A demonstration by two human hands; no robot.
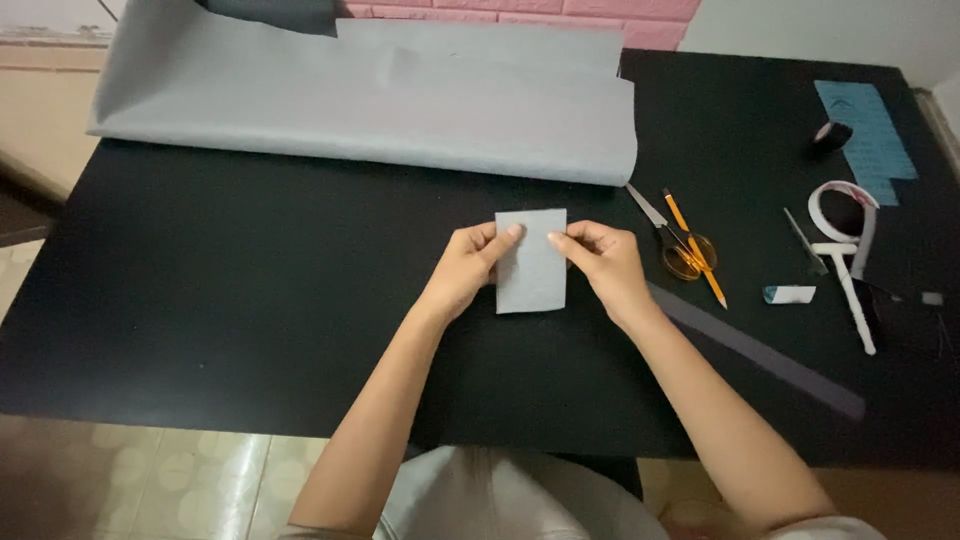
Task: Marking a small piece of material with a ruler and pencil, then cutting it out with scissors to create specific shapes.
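Across the whole frame lies one black rectangular table [250, 300], and it serves as a dark backing on which pale material shows up clearly. Along its far edge rests one large sheet of grey felt-like fabric [380, 100], folded over on itself and pushed back, probably to leave working room in the middle. Nearer, one long dark grey strip [760, 355] runs slantwise towards the right corner.

At the centre sits one small grey rectangular fabric piece [531, 262], upright to the viewer and flat on the table. The left hand [462, 272] pinches its left edge near the top with thumb and forefinger together; the right hand [605, 262] pinches the upper right edge likewise. Both are closed on the piece, seemingly holding it taut and square.

Tools are gathered to the right, within reach of the right hand: one light blue paper shape [868, 125], one white tape ring [838, 205], one small dark tape roll [830, 135], one pair of orange-handled scissors [672, 240] and one orange pencil [695, 248] lying across them.
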